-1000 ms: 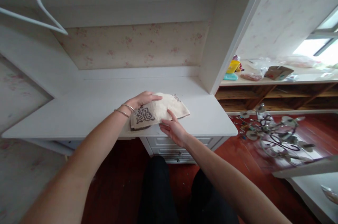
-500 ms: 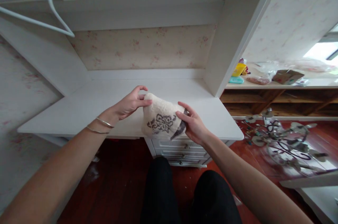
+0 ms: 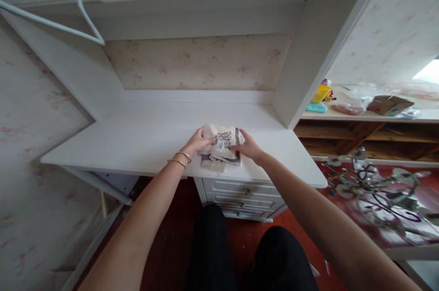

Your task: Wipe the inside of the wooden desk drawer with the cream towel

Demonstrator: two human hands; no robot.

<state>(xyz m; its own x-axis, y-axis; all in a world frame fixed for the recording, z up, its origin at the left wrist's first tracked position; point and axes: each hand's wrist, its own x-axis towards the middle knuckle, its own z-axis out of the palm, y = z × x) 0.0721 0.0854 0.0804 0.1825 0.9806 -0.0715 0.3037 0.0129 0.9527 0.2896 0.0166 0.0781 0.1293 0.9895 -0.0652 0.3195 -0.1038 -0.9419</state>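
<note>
A folded cream towel [image 3: 224,137] with a dark swirling pattern and a dark band lies at the front of the white desk [image 3: 154,121]. It has a small white label on top, and loose layers fan out at its lower edge. My left hand [image 3: 196,142] grips the left side, the thumb on top and the other fingers largely hidden. On the opposite side, my right hand [image 3: 250,145] pinches the banded end, thumb over the cloth. Two bangles [image 3: 180,159] circle my left wrist.
Cabinets hang over the desk, with a white bent tube [image 3: 89,23] jutting in at upper left. Drawers [image 3: 243,192] sit below the front edge. To the right stand a low wooden shelf [image 3: 329,133] with bags and a box [image 3: 389,105], and a chandelier [image 3: 384,190] on the floor.
The towel has come down onto the desk, slightly to the right, and looks flatter with its label showing. My left hand has moved right and down along with it.
</note>
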